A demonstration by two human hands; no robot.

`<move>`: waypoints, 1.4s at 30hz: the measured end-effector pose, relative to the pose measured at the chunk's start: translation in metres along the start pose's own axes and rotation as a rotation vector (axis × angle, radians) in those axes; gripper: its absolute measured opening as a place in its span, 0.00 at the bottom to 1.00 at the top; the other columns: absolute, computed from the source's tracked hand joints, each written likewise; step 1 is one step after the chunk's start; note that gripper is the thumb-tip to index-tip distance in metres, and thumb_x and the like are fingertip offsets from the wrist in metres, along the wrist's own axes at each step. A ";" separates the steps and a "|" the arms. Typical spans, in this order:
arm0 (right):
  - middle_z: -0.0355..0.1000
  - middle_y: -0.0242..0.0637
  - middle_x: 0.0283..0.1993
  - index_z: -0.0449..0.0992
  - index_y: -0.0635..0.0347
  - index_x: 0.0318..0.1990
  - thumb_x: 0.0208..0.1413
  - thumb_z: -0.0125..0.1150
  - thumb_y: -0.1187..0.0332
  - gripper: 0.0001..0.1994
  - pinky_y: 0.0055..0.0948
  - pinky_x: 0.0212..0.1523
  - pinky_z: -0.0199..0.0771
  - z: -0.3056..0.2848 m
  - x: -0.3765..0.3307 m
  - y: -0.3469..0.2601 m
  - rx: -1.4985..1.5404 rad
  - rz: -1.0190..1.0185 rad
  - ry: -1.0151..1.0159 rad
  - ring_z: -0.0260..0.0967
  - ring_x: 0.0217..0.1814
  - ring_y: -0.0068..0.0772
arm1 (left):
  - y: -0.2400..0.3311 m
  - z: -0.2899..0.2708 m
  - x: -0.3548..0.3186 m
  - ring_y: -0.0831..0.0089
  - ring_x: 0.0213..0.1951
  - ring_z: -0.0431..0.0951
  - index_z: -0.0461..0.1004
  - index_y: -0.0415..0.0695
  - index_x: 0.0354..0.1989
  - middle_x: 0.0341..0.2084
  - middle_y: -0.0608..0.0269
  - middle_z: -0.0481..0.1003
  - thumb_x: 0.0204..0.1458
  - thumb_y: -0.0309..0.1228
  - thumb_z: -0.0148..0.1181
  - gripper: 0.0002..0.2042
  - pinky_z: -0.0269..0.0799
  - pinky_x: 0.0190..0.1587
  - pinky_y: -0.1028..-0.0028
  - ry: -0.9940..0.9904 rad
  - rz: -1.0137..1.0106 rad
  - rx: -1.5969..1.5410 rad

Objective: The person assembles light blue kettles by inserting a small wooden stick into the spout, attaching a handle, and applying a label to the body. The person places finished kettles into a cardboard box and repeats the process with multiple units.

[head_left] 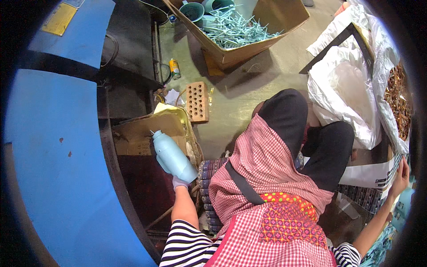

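My left hand (179,182), in a pale glove, has its fingers closed on the wide end of a light blue plastic jug (174,155). Some of those fingers are hidden behind it. The jug leans, with its thin tip pointing away from me and a bit left. Its handle is on the left side.

My bare right hand (402,177) is far out to my right, its fingers partly bent by the edge of a striped sheet (395,163). I cannot tell if they hold anything.

Brown cardboard (135,133) is just past the jug. Next to it is a brick with holes (197,101), then a yellow can (175,69). Farther off, a big box (253,54) is full of blue sticks (233,30). A white bag (319,86) is on my right. A big blue panel (53,151) is on my left.
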State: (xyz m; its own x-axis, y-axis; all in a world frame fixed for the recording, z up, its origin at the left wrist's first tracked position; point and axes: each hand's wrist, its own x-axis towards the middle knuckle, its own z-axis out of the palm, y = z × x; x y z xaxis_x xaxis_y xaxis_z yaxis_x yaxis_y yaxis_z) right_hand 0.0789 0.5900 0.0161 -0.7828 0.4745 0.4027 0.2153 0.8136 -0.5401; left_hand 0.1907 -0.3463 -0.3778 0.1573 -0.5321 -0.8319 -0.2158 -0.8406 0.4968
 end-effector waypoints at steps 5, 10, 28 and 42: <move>0.79 0.35 0.52 0.81 0.63 0.53 0.67 0.61 0.70 0.12 0.24 0.56 0.72 0.112 -0.040 -0.122 0.220 0.035 -0.208 0.74 0.52 0.22 | 0.003 -0.042 0.019 0.54 0.56 0.75 0.73 0.44 0.60 0.55 0.56 0.76 0.65 0.40 0.51 0.20 0.73 0.58 0.57 -0.215 0.412 0.682; 0.82 0.42 0.40 0.81 0.62 0.35 0.52 0.68 0.77 0.03 0.31 0.45 0.78 0.224 -0.147 -0.320 0.495 -0.433 -0.606 0.80 0.40 0.36 | 0.014 -0.045 -0.099 0.55 0.60 0.72 0.72 0.47 0.62 0.59 0.58 0.74 0.64 0.38 0.51 0.20 0.68 0.62 0.56 -0.387 1.054 1.299; 0.77 0.54 0.55 0.81 0.61 0.53 0.51 0.65 0.69 0.20 0.38 0.48 0.85 0.266 -0.189 -0.357 0.844 -0.888 -0.161 0.81 0.51 0.50 | -0.004 0.114 -0.357 0.60 0.68 0.62 0.53 0.44 0.73 0.69 0.58 0.60 0.70 0.49 0.39 0.29 0.56 0.71 0.60 -1.509 0.355 0.495; 0.74 0.62 0.58 0.77 0.62 0.55 0.53 0.69 0.74 0.20 0.40 0.47 0.85 0.167 -0.229 -0.231 0.695 -0.707 -0.325 0.81 0.50 0.55 | 0.052 0.144 -0.533 0.59 0.64 0.65 0.51 0.36 0.73 0.62 0.51 0.61 0.38 0.48 0.78 0.56 0.63 0.66 0.59 -1.504 1.342 0.660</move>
State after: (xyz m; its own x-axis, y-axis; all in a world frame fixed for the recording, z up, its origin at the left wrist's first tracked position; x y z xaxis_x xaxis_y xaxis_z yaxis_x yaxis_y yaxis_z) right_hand 0.1110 0.2369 -0.0746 -0.7408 -0.2319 0.6304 -0.6565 0.4489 -0.6063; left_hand -0.0434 -0.0916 0.0555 -0.9744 0.1206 0.1897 0.2125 0.2195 0.9522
